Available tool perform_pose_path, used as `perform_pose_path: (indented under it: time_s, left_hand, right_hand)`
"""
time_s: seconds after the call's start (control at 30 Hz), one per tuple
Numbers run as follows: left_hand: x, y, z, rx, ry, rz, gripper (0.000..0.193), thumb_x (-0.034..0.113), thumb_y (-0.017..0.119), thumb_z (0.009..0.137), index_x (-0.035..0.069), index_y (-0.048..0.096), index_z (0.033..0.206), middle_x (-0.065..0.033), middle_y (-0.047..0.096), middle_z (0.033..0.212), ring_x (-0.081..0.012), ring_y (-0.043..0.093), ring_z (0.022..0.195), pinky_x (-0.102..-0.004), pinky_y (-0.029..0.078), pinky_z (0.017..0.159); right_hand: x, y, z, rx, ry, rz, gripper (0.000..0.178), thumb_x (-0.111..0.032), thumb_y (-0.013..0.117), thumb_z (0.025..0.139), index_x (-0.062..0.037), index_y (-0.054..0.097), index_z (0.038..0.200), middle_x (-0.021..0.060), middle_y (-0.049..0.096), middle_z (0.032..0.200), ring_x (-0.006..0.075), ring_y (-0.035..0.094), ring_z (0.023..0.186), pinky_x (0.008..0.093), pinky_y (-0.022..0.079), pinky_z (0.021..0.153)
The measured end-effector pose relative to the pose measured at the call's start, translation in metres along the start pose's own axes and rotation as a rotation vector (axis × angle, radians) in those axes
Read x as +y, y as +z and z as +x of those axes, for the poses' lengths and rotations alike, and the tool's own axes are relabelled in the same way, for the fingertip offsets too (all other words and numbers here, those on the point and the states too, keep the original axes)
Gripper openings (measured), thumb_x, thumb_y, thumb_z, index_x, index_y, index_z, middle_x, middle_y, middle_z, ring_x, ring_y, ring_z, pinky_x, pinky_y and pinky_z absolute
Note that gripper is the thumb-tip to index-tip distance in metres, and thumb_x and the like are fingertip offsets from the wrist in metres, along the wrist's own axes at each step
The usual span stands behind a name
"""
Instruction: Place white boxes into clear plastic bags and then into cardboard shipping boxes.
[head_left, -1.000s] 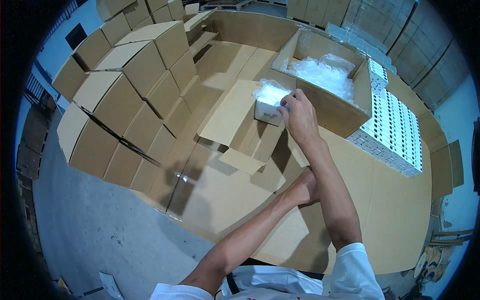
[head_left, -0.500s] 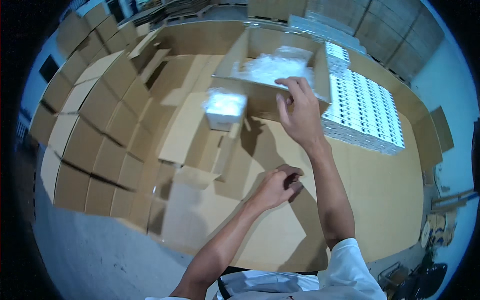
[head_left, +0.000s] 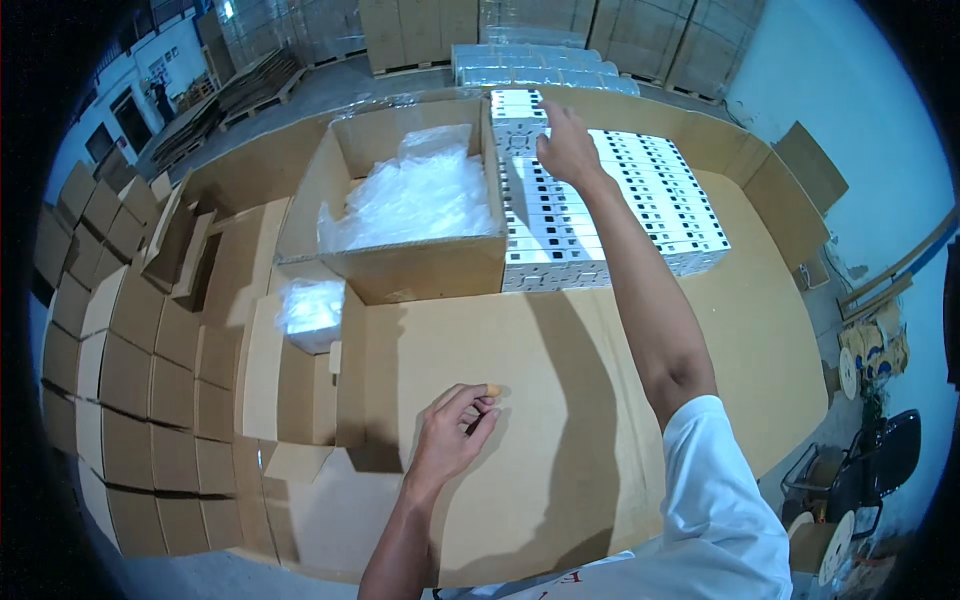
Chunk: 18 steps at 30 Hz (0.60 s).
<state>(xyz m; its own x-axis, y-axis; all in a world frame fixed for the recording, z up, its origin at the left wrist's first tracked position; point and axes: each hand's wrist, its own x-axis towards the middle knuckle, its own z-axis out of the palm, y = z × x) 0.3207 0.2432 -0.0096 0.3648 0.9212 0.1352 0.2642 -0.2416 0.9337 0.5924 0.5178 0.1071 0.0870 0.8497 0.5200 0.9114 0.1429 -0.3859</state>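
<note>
While the left hand (head_left: 452, 432) hovers loosely parted, nothing visible in it, the nearer right hand (head_left: 566, 146), grip unclear, is just right of raised white boxes (head_left: 517, 130) by the far edge of the worktop (head_left: 740, 320).

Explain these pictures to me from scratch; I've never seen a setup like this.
There is no robot here, just a person's two bare hands. Every picture comes from one wide fisheye camera worn on the head, looking down, which is why straight edges bend.

On the flat brown cardboard work surface stand a large open brown cardboard box with crumpled clear plastic bags inside, a small open brown carton with a plastic-wrapped white box in it, and rows of white boxes with black squares.

The right hand is at those rows; its grip cannot be made out. The left hand is curled, with something small and orange-tan at its fingertips, held or worn.
</note>
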Motion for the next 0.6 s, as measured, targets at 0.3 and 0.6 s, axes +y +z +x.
perform_pose_path:
  time_s: [0.3,0.6]
  left_hand:
    - [-0.002,0.001,0.008,0.040,-0.008,0.025,0.023,0.001,0.071,0.085,0.000,0.066,0.108,-0.0098,0.067,0.096,-0.0157,0.068,0.084,-0.0273,0.060,0.069]
    - [-0.004,-0.003,0.009,0.033,-0.017,0.048,0.022,0.002,0.070,0.086,0.000,0.066,0.108,-0.0101,0.067,0.096,-0.0160,0.068,0.083,-0.0275,0.060,0.068]
  right_hand:
    - [0.009,0.017,0.020,0.004,0.008,0.007,0.049,-0.003,0.066,0.081,-0.0072,0.055,0.129,0.0225,0.053,0.124,0.0422,0.060,0.111,0.0500,0.052,0.091]
    - [0.010,0.029,0.011,-0.068,-0.035,0.036,0.039,0.000,0.068,0.086,-0.0070,0.059,0.124,0.0184,0.060,0.124,0.0361,0.056,0.119,0.0457,0.046,0.103]
